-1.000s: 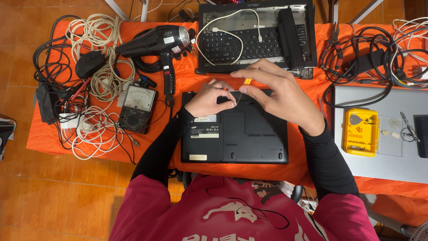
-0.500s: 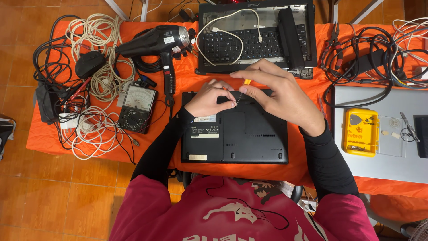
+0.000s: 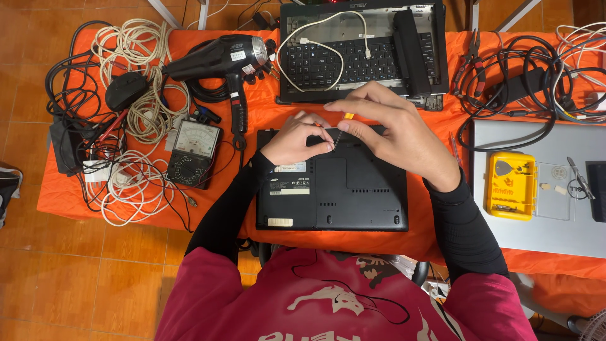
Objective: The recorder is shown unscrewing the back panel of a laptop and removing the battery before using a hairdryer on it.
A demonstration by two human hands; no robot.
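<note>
Pinching a small screwdriver, the right hand stayed curled at the black laptop's far edge. The left hand, half closed, pressed beside it. Cables crowded the orange surface.

Single head view, straight down, close over table

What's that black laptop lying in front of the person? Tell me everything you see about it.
The black plastic laptop lies closed and upside down, flat on the orange cloth-covered table, its underside facing up. That underside shows panel seams, vent slots, small screw holes and pale labels near its left side. The left hand rests on its far edge, and the right hand holds a thin screwdriver with a yellow-orange handle, tip down at that same edge.
</note>
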